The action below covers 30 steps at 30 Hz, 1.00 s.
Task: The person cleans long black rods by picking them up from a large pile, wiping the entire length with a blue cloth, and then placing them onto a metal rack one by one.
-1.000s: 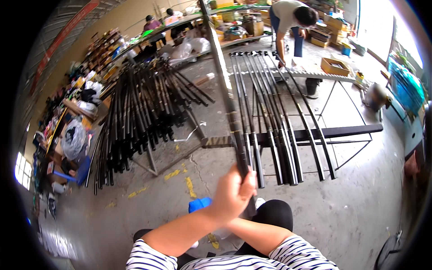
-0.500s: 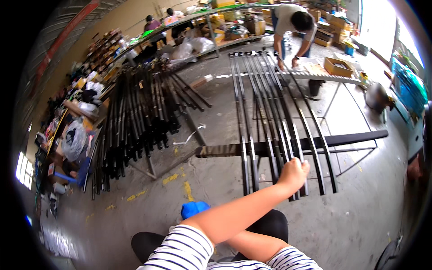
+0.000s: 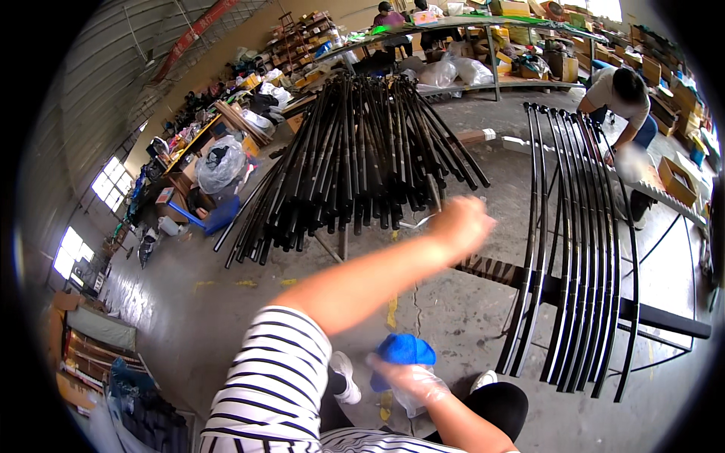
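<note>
Stretched across from the lower left, my left hand (image 3: 462, 226) is in the air between two groups of long black poles. Motion blurs its fingers, and I see no pole in it. Lower down, close to my knees, my right hand (image 3: 408, 380) holds a bright blue cloth (image 3: 406, 351), with thin clear plastic around the hand. To the right, several slim glossy black poles (image 3: 568, 302) lie side by side across a rack, over its dark padded bar (image 3: 664, 318). Ahead, a large heap of black poles (image 3: 355, 162) fans toward me.
A co-worker (image 3: 621, 94) bends over the far end of the rack, near an open cardboard box (image 3: 677, 181). Clear plastic bags (image 3: 220, 162) and clutter line the left side. A long shelf table (image 3: 495, 68) runs along the back. Cartons (image 3: 75, 362) stand at the lower left.
My left hand has come off the racked poles and moved left and up. My right hand and the blue cloth now show more fully. The view has swung left.
</note>
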Each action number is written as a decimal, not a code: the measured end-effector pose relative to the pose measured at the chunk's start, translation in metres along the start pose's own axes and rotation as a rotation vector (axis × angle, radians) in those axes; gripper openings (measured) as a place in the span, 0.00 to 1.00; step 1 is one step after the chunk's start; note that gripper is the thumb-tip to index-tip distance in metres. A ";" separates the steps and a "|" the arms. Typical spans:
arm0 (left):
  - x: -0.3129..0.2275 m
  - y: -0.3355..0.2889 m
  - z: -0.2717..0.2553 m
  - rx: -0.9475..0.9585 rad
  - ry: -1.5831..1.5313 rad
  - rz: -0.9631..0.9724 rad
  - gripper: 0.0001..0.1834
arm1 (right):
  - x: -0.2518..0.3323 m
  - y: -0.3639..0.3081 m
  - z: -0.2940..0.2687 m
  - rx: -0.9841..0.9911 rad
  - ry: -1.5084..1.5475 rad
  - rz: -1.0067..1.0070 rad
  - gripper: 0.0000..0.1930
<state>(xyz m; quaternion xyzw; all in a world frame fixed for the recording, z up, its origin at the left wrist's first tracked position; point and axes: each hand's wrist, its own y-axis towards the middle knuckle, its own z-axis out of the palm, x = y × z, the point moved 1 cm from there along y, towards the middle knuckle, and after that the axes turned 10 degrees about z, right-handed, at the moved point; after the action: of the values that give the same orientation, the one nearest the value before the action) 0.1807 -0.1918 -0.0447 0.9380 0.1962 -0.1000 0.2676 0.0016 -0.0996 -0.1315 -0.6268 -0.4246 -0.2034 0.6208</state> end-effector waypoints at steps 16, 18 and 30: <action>0.240 -0.014 -0.097 -0.042 0.287 -1.059 0.14 | -0.004 0.050 0.012 0.024 0.191 0.096 0.27; 0.250 -0.020 -0.101 -0.208 -0.173 -0.990 0.17 | -0.005 0.053 0.015 0.000 0.207 0.043 0.25; 0.090 -0.223 -0.137 -0.330 -0.785 -0.625 0.10 | -0.023 0.047 0.016 -0.294 0.538 -0.098 0.23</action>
<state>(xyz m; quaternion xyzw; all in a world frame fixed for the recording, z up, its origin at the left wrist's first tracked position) 0.1789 0.0844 -0.0592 0.6720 0.3648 -0.4868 0.4222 0.0216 -0.0845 -0.1804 -0.6124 -0.2405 -0.4508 0.6032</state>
